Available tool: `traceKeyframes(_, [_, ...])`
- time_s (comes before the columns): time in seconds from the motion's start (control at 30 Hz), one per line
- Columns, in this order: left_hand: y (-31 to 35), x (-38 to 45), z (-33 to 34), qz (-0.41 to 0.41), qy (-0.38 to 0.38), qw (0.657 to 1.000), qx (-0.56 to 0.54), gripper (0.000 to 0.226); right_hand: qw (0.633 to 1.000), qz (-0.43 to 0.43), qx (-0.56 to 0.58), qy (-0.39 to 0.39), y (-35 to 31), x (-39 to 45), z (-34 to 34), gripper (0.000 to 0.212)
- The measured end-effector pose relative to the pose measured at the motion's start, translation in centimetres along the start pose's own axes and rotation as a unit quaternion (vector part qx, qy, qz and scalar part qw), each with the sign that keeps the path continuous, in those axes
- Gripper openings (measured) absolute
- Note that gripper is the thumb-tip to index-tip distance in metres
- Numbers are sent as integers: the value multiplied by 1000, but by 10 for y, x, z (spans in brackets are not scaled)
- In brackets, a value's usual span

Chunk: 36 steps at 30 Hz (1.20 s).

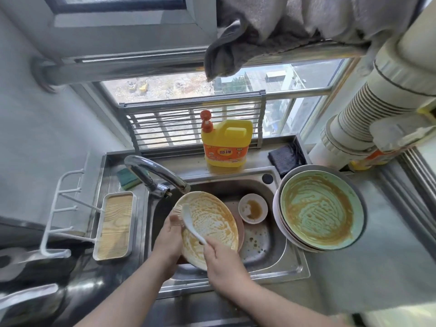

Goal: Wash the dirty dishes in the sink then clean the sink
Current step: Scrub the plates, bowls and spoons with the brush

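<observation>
Over the steel sink (271, 253) my left hand (168, 239) grips the left rim of a cream plate (212, 223) smeared with brown sauce, holding it tilted. My right hand (224, 258) pinches the handle of a white spoon (190, 223) whose bowl lies on the plate's upper left. A pink plate (241, 232) shows just behind the cream one. A small white dish (253, 208) with brown residue sits in the basin. On the counter to the right stands a stack of dirty plates topped by a green one (318, 208).
The faucet (155, 173) arches over the sink's back left. A yellow detergent bottle (225, 142) stands on the back ledge, a green sponge (128, 178) at left, a dark cloth (285, 159) at right. A wood-lined tray (115, 225) and white rack (61, 208) sit left.
</observation>
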<state>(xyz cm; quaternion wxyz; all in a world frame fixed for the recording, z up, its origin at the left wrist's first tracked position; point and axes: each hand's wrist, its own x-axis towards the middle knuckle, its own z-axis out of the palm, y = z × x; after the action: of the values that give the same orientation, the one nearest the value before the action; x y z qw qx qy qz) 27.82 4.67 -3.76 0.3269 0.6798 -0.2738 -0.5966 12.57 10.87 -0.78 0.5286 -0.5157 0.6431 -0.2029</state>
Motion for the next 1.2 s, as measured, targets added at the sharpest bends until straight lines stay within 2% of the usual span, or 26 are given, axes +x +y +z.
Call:
traceKeyframes(0.07, [-5, -4, 2, -1, -27, 1000, 13, 50, 999, 40, 13, 15, -14, 26, -11, 32])
traceKeyframes(0.17, [-6, -2, 9, -11, -22, 1000, 3, 60, 998, 59, 9, 27, -27, 41, -14, 31])
traceKeyframes(0.27, [3, 9, 10, -88, 28, 994, -66, 59, 999, 40, -10, -21, -14, 9, 4, 31])
traceKeyframes(0.37, [6, 23, -2, -129, 58, 985, -98, 66, 994, -2, -95, -53, 4, -25, -12, 28])
traceKeyframes(0.47, [5, 28, -12, -103, 82, 988, -86, 57, 969, 25, -225, -98, 32, -34, -58, 23])
traceKeyframes(0.57, [5, 26, -10, -66, 65, 994, -61, 56, 947, 36, -304, -92, 47, -36, -83, 22])
traceKeyframes(0.67, [-5, 14, 5, -6, 29, 1000, 7, 56, 966, -7, -247, -77, 28, -18, -56, 26])
traceKeyframes(0.73, [-18, 4, 16, 8, 19, 1000, 12, 42, 982, -14, -187, -35, 10, 10, -38, 28])
traceKeyframes(0.8, [-26, -2, 21, 23, 33, 999, 9, 25, 987, 24, -159, 3, 5, 41, -42, 31])
traceKeyframes(0.87, [-20, -2, 19, 43, 57, 997, 24, 29, 980, 81, -181, 15, 20, 53, -60, 34])
traceKeyframes(0.93, [-8, 5, 13, 38, 93, 995, 12, 37, 971, 115, -211, -7, 44, 37, -68, 30])
traceKeyframes(1.0, [0, 12, 8, 27, 112, 993, -17, 38, 974, 90, -204, -42, 53, 3, -53, 25])
traceKeyframes(1.07, [-1, 15, 9, 7, 115, 993, -20, 30, 982, 22, -171, -74, 40, -13, -33, 24])
traceKeyframes(1.13, [-10, 10, 16, 5, 98, 994, -38, 26, 986, -29, -158, -54, 18, 5, -26, 29])
traceKeyframes(1.2, [-13, 3, 25, 28, 75, 996, -40, 30, 983, -21, -182, -16, 9, 37, -38, 34])
